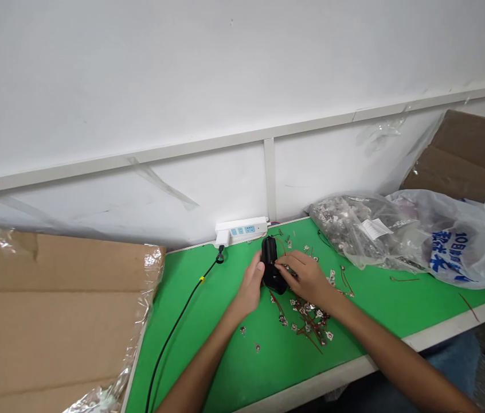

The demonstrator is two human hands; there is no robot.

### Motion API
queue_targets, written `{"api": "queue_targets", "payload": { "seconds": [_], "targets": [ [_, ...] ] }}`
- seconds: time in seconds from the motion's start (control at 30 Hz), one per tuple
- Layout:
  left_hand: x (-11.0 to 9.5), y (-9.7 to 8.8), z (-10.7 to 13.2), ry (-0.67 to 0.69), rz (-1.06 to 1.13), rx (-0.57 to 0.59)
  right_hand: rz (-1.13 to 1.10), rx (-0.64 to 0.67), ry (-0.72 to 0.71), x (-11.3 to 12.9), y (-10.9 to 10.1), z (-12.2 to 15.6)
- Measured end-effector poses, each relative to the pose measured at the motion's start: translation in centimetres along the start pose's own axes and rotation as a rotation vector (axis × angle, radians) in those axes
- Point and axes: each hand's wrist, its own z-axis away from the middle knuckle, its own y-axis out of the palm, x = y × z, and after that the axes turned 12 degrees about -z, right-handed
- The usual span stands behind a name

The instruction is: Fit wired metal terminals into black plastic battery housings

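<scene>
A black hand-sized device (270,263) stands on the green table mat (225,344) near the wall. My left hand (251,284) wraps round its left side, fingers closed on it. My right hand (306,276) rests against its right side, fingertips pinched at the device; what they pinch is too small to make out. Several small metal parts with thin red-brown wires (309,321) lie scattered just under and in front of my right hand.
A white power strip (242,230) sits against the wall, a black cable (182,318) running from it toward the near edge. Clear bags of metal parts (397,235) lie at right. Cardboard panels stand at left (53,310) and far right (470,155).
</scene>
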Motion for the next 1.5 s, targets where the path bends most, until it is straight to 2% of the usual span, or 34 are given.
{"api": "queue_targets", "payload": {
  "seconds": [0.13,0.4,0.53,0.63,0.9,1.13,1.3,1.5],
  "targets": [
    [-0.1,0.3,-0.2,-0.010,0.009,-0.041,0.033,-0.014,-0.009,-0.2,-0.2,-0.1],
    [-1.4,0.3,0.3,0.098,-0.144,0.020,0.123,0.034,-0.127,0.3,-0.2,0.0],
    [-2.1,0.3,0.4,0.116,-0.222,0.015,0.141,0.027,-0.145,0.3,-0.2,0.0],
    [-2.2,0.3,0.4,0.099,-0.237,0.008,0.117,0.015,-0.122,0.2,0.1,0.0],
    [-1.7,0.3,0.3,0.076,-0.182,0.020,-0.106,-0.080,0.054,0.6,1.0,0.4],
    [-1.5,0.3,0.3,0.072,-0.152,0.006,-0.120,-0.099,0.042,0.5,1.3,0.7],
    [-1.6,0.3,0.4,0.100,-0.216,0.015,-0.151,-0.105,0.022,0.3,1.6,0.8],
    [-2.0,0.3,0.5,0.108,-0.269,0.008,-0.210,-0.084,0.064,0.5,1.3,0.4]
  ]
}}
